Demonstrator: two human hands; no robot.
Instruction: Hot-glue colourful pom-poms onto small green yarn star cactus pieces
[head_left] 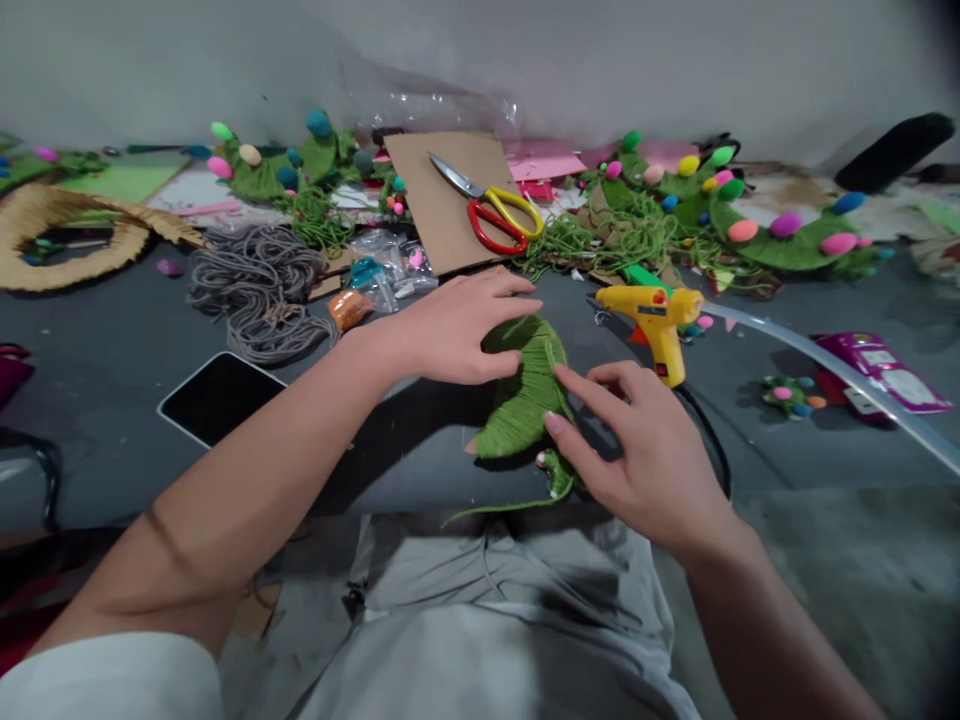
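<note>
A green yarn-wrapped crescent [517, 405] lies near the table's front edge, with bare cardboard showing at its lower left tip. My left hand [457, 325] rests over its upper left part, fingers apart, the thumb on the yarn. On the right side, my right hand [630, 440] has its index fingertip and thumb at the crescent's edge, spread apart. A small green piece with a red and white end [555, 472] sits just below the crescent. From there a loose green strand [502, 508] runs left along the table edge.
A yellow glue gun [656, 315] with a long clear stick lies right of the hands. Red and yellow scissors [487, 210] rest on cardboard [420, 180] behind. Grey cord [259, 285] and a phone [217, 398] are at left. Decorated green crescents [780, 240] and purple packaging [874, 370] are at right.
</note>
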